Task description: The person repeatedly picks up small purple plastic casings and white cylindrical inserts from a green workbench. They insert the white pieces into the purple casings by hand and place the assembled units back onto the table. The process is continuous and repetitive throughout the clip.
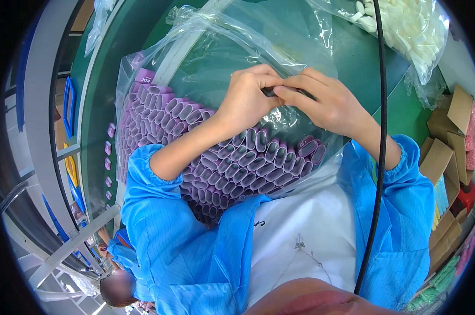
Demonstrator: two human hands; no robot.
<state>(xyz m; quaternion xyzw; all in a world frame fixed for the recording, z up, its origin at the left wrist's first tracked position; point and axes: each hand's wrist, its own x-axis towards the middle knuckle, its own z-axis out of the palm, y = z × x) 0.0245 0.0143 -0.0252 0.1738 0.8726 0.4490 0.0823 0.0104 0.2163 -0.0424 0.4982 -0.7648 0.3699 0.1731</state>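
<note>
My left hand (246, 97) and my right hand (326, 100) meet above the table, fingertips pinched together. Between them shows a bit of a small dark piece (269, 92); my fingers cover most of it and its kind cannot be made out. Beneath my hands and forearms lies a large clear plastic bag (216, 26), spread wide. Many purple oval casings (248, 165), hollow and open at the top, stand packed in rows in it. One casing (144, 76) lies on its side at the far left of the pack.
A bag of white oval pieces (413, 31) lies at the upper right. A black cable (382, 105) hangs down through the view. Purple casings (108, 148) sit spaced along the green belt (98, 105) at left. Cardboard boxes (447, 163) stand at right; another person (124, 257) is at lower left.
</note>
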